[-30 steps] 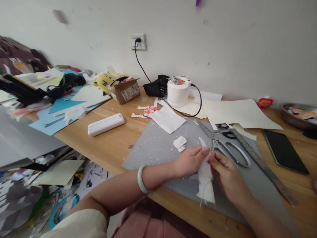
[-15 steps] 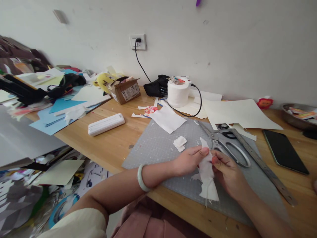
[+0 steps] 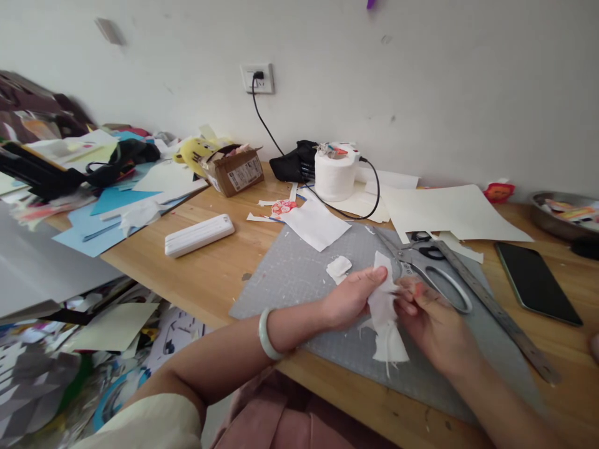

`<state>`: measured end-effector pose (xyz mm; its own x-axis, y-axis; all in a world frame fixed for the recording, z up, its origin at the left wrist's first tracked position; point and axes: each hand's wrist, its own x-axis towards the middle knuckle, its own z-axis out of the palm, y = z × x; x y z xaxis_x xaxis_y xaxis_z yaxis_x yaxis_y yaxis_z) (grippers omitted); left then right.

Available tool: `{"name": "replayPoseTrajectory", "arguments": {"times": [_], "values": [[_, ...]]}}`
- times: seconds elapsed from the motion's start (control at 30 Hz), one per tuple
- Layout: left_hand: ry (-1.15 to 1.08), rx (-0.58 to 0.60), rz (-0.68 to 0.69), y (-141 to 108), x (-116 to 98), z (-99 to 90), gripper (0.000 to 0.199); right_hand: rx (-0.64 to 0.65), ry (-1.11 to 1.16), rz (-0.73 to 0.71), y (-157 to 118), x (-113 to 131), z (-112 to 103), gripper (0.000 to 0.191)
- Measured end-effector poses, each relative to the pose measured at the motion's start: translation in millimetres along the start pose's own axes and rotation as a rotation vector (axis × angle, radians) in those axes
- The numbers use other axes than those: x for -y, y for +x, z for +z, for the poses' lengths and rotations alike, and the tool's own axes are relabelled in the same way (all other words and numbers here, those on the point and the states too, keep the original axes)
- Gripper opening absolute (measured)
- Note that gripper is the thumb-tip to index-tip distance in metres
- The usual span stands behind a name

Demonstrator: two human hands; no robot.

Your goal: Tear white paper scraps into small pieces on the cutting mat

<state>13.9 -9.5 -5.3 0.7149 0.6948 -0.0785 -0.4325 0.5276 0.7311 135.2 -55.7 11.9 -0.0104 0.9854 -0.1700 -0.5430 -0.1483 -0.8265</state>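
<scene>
A torn strip of white paper or cloth (image 3: 387, 327) hangs above the grey cutting mat (image 3: 281, 274), its lower edge ragged with loose threads. My left hand (image 3: 350, 300) pinches it near the top, thumb on its face. My right hand (image 3: 433, 318) is at the strip's right edge, fingers pinched together and slightly blurred, on a wisp of the same material. A small white folded wad (image 3: 339, 268) lies on the mat beyond my left hand. Metal scissors (image 3: 449, 289) lie just beyond my right hand, beside a steel ruler (image 3: 496, 308).
A phone (image 3: 538, 282) lies at the right, below a metal bowl (image 3: 561, 218). Behind the mat are a white roll (image 3: 335, 178) with a black cable, a white sheet (image 3: 318, 224) and a cardboard box (image 3: 236, 171). A white case (image 3: 199, 235) lies left.
The strip and my left hand have shifted slightly left and up. My right fingers have pulled a little at the strip's right edge and the gap there has widened.
</scene>
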Motion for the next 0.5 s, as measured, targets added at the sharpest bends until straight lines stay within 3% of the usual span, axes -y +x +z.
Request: {"name": "replayPoseTrajectory", "arguments": {"times": [0.23,0.33,0.5], "values": [[-0.002,-0.23,0.072,2.4,-5.7,-3.1,0.036,-0.023,0.177,-0.021,3.9,13.3,-10.0,0.026],[0.03,-0.249,0.102,3.4,-7.1,-4.8,0.039,-0.031,0.21,-0.069,2.8,23.9,-13.6,0.029],[0.142,-0.143,0.131,1.2,-9.0,-2.6,0.036,-0.113,-0.183,-0.094,1.0,17.0,-10.9,0.036]]}}
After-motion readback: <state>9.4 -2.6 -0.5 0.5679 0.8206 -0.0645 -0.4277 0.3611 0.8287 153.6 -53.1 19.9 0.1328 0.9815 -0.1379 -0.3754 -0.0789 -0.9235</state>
